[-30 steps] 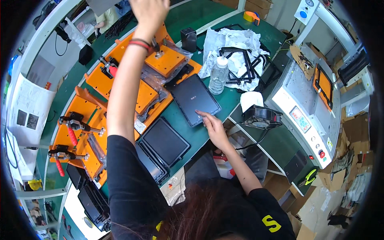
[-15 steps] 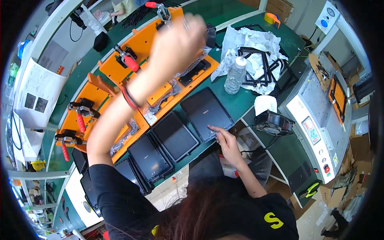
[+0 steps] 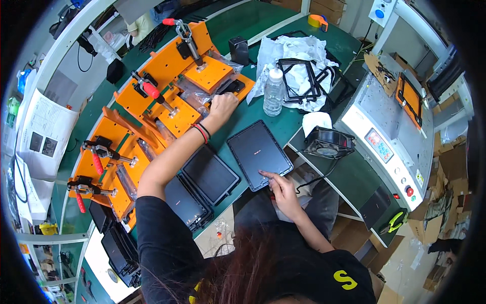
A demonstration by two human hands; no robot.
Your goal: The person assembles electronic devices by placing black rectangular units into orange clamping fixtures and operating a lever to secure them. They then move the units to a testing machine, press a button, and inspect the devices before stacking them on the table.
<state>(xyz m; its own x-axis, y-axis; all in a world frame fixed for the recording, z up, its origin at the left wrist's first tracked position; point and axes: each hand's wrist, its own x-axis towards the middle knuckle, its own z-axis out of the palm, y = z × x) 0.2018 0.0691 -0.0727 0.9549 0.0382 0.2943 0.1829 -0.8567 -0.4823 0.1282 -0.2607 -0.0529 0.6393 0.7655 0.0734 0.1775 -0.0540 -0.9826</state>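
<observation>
- Left grip (image 3: 223,107), bare, has its fingers curled into a loose fist at the near edge of the right-hand orange metal fixture (image 3: 207,75), beside a small black part (image 3: 234,86); whether anything is clenched inside cannot be told.
- Right grip (image 3: 284,193) rests its extended index finger on the face of a black rectangular panel with a raised rim (image 3: 257,150), the other fingers bent; whether they grasp the panel's underside is hidden.
- That panel lies face up, slanted, along the near edge of the green surface (image 3: 291,127).
- Left of it along the same edge, apart from it, lies a black rectangular shell with a shallow rim (image 3: 211,176), then a stack of black panels (image 3: 183,201).
- Both the right-hand fixture and another orange metal fixture (image 3: 106,129), nearer the surface's left end, carry red-handled metal toggle clamps (image 3: 188,44).
- Toward the surface's right edge, a clear plastic bottle with a white cap (image 3: 274,96) stands upright beside crumpled white sheeting (image 3: 304,49), on which thin black rectangular frames (image 3: 299,97) lie.
- Near the far right corner sits an orange tape roll (image 3: 318,21).
</observation>
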